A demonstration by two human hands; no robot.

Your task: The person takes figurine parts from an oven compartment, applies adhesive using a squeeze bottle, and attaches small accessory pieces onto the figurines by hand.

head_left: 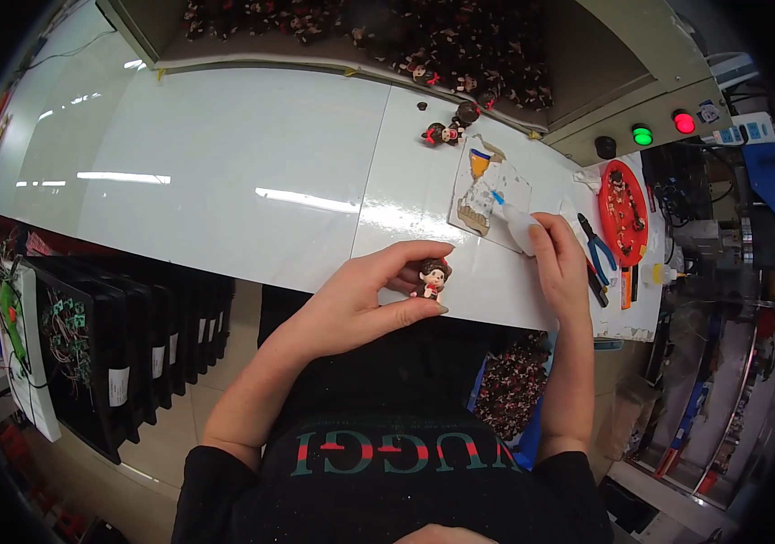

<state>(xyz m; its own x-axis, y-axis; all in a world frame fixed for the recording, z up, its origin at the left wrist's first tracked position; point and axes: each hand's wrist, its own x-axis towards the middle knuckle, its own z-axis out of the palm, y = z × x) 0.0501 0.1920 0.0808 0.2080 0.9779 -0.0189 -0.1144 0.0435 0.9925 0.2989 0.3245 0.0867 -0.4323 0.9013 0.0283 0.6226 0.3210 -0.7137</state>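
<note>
My left hand (365,295) pinches a small doll figure (430,278) with dark hair and a red bow between thumb and fingers, near the front edge of the white table (224,172). My right hand (558,263) grips a small white squeeze bottle (516,220) with a blue tip. The tip rests on a stained scrap of card (487,195) lying on the table. Two more small dolls (449,129) lie farther back on the white surface.
A bin full of similar dolls (460,45) sits at the back. A red tray (623,210), blue-handled pliers (598,252) and a small yellow-capped bottle (664,272) lie at the right. A box with green and red lamps (664,129) stands behind. Black racks (125,344) stand lower left.
</note>
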